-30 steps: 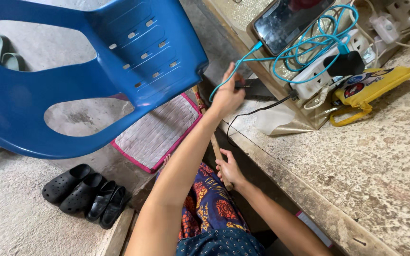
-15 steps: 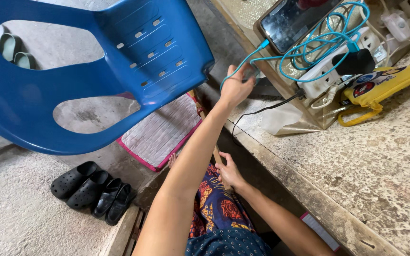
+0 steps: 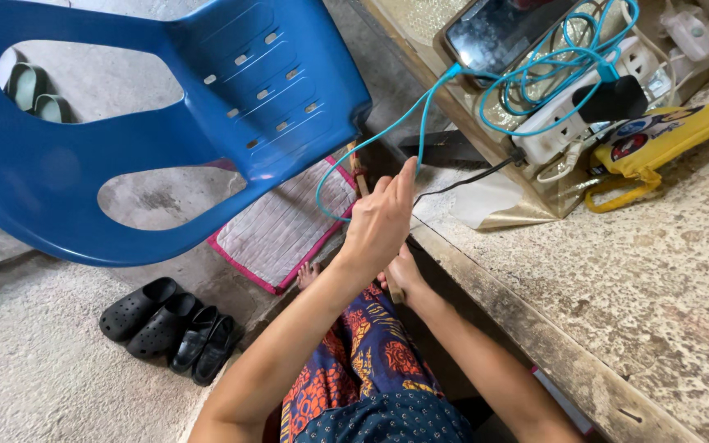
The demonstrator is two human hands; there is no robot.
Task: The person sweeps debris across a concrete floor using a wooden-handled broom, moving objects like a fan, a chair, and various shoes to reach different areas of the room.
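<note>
Box point(image 3: 535, 209) on bench: power strip point(image 3: 572, 115), phone point(image 3: 498, 29), coiled blue cable point(image 3: 535, 78); cable runs down from phone into left hand point(image 3: 379, 221), fingers closed on it; right hand point(image 3: 404, 275) below, grip unclear.

The thin turquoise charging cable point(image 3: 420, 111) runs from the lower corner of the dark-screened smartphone point(image 3: 498, 31), which leans upright, sags in a loop toward the pink-edged mat, and rises to the fingertips. Its remaining length lies coiled over the white power strip point(image 3: 572, 102).
</note>
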